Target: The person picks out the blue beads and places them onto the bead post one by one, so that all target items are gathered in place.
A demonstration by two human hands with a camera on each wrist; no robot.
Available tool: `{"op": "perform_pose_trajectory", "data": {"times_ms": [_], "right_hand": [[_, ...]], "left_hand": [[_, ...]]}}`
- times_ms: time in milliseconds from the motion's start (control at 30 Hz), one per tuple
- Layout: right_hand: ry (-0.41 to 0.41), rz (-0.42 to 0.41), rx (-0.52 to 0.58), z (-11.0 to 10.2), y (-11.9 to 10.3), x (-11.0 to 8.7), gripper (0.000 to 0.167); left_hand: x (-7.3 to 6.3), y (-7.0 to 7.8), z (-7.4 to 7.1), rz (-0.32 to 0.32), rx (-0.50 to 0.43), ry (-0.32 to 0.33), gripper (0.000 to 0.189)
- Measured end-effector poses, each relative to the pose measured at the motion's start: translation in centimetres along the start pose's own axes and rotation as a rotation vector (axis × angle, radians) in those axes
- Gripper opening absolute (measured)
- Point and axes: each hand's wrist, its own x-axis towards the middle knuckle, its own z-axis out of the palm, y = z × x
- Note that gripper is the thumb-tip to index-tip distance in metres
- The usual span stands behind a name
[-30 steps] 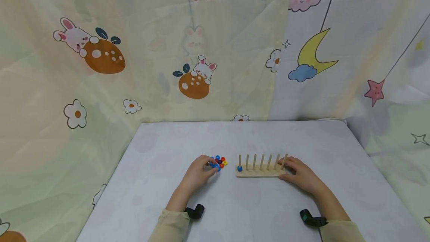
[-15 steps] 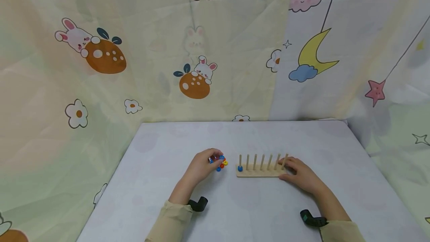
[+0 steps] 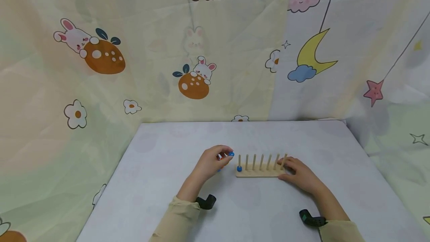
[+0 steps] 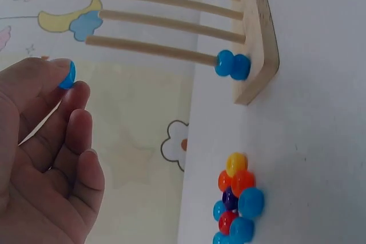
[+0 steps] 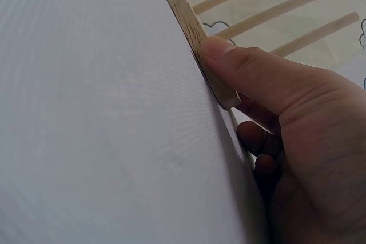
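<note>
The left hand [image 3: 212, 161] pinches a blue bead [image 3: 231, 154] between thumb and forefinger, up beyond the left end of the rack [image 3: 256, 175]; its other fingers are loosely bent. The right hand [image 3: 300, 175] grips the rack's right end, thumb along the front edge. Two blue beads [image 4: 240, 67] sit at the foot of the rack's leftmost peg [image 4: 151, 50]. The loose beads [image 4: 243, 182] lie in a cluster left of the rack (in the head view the left hand hides most of them).

If this bead is for that peg, its hole (I can't make it out) should face the tip squarely, with the pinch low on the sides, leaving the hole free. Best release only once the tip is through, the right hand bracing the rack.
</note>
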Motion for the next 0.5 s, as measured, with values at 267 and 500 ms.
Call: {"op": "perform_pose_trajectory", "data": {"times_ms": [267,500], "right_hand": [[0.003,-0.018,0.003,-0.1,-0.2,0.0,0.051],[-0.008,-0.003,0.023,-0.1,-0.3,-0.1,0.051]], "left_hand": [[0.6,1.2,0.6,0.048,0.026,0.003,0.022],[0.9,1.6,1.0,0.058,0.016,-0.011,0.021]]}}
